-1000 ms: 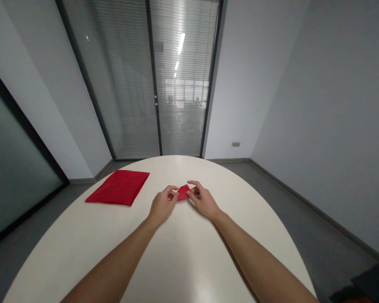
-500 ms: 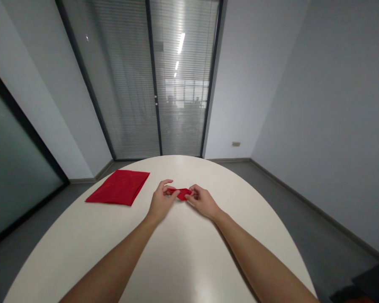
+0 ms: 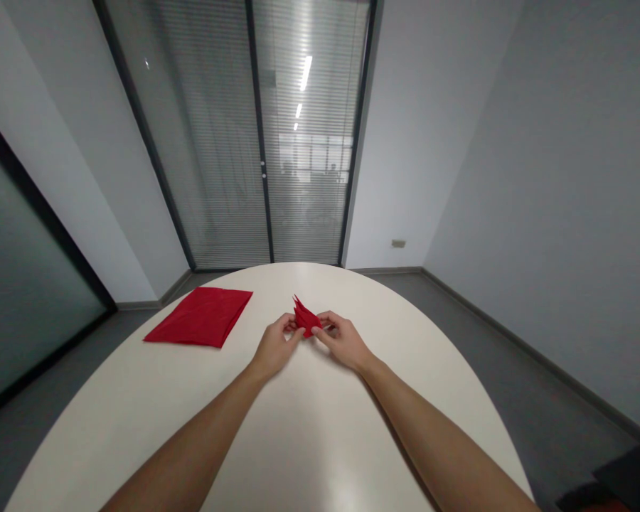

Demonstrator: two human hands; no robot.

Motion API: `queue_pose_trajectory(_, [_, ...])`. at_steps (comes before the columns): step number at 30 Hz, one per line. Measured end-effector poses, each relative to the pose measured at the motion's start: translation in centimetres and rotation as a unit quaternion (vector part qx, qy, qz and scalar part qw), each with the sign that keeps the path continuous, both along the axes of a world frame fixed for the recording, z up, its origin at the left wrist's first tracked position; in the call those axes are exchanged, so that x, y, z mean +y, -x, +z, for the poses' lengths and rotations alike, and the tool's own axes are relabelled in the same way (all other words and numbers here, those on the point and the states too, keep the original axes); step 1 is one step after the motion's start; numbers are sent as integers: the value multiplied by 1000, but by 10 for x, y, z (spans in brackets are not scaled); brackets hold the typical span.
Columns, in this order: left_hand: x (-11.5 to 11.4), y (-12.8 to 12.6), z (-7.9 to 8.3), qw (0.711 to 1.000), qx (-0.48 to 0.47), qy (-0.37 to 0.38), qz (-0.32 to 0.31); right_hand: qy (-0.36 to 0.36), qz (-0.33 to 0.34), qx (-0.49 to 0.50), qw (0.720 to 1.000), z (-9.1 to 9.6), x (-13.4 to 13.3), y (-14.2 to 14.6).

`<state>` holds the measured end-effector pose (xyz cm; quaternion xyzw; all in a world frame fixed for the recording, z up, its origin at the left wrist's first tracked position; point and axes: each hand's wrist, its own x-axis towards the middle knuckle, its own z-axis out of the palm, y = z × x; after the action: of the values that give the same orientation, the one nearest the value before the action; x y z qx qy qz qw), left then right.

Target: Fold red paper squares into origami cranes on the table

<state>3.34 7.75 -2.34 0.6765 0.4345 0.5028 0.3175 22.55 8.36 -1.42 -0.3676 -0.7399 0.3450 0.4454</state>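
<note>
Above the white bench (image 3: 299, 419), the left hand (image 3: 274, 346) and right hand (image 3: 346, 343) pinch a small folded red piece (image 3: 308, 320), its sharp tips toward eleven o'clock, with a larger red square (image 3: 200, 318) lying flat at nine, blind-covered glass (image 3: 213, 163) at twelve and a wall plate (image 3: 398, 244) at two.

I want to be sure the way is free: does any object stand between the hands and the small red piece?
Nothing visible does: the left hand and the right hand both hold the small red piece. The larger red sheet lies on the table, off to the left.
</note>
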Motion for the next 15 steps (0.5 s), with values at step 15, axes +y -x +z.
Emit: queue_pose_trajectory(15, [-2, 0, -1, 1000, 8, 6, 2, 74, 28, 43, 996, -13, 6, -1])
